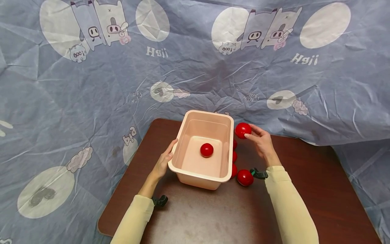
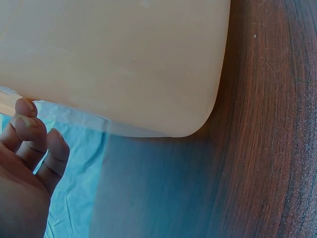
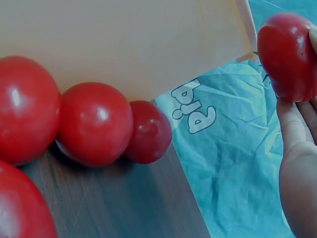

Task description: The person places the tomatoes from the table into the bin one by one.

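Observation:
A pale peach plastic tub (image 1: 199,179) stands on the table with one red tomato (image 1: 207,150) on its floor. My left hand (image 1: 163,163) grips the tub's left rim, and in the left wrist view its bent fingers (image 2: 33,135) show under that rim. With fingers and thumb, my right hand (image 1: 261,144) holds another tomato (image 1: 243,130) up, just outside the tub's far right side. In the right wrist view, pointed sepals stick out from that held tomato (image 3: 287,57). Several more tomatoes (image 3: 95,124) sit in a row against the tub's right wall.
One tomato (image 1: 245,177) lies nearest the right wrist strap (image 1: 259,174), off the tub's near right corner. The dark brown wooden table (image 1: 310,189) reaches to both sides. Behind it hangs a wrinkled blue-grey printed cloth (image 1: 195,78).

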Motion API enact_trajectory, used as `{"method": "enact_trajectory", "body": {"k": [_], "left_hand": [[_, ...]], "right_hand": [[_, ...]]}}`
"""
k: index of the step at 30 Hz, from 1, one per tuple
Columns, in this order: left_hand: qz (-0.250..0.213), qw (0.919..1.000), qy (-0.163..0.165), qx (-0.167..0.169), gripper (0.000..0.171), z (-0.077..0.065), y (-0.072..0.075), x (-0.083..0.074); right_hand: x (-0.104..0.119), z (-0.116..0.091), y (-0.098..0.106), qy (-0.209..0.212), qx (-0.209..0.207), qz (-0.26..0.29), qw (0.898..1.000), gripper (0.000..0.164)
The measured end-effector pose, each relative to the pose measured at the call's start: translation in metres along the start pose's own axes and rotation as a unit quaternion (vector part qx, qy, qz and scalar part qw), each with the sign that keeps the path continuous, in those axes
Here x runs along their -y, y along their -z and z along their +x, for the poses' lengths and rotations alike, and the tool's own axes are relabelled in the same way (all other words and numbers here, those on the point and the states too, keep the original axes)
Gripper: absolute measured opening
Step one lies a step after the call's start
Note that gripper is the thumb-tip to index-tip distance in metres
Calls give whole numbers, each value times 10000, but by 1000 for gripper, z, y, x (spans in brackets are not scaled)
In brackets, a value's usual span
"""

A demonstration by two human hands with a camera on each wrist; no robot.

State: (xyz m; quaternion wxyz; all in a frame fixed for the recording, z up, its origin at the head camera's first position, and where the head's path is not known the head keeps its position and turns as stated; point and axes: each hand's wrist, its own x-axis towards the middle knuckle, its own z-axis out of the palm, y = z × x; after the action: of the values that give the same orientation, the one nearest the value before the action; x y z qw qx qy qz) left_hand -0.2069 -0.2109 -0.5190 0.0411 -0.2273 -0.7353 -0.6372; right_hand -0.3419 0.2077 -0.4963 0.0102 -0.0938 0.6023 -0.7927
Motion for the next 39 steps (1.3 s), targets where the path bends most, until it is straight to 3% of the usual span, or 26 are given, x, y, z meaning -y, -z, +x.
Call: {"method": "enact_trajectory", "body": {"k": [11,27,39], "left_hand": [[28,10000,60,-10,58,0,1,0],[-39,10000,28,27,58,1,0,0],[40,10000,65,10,58,1,1,-2]], "right_hand": [[13,5,-11,188,141,278,9993,48],[25,17,-36,257,337,290,9987,54],[40,24,-48,406,469,514,9967,49]]}}
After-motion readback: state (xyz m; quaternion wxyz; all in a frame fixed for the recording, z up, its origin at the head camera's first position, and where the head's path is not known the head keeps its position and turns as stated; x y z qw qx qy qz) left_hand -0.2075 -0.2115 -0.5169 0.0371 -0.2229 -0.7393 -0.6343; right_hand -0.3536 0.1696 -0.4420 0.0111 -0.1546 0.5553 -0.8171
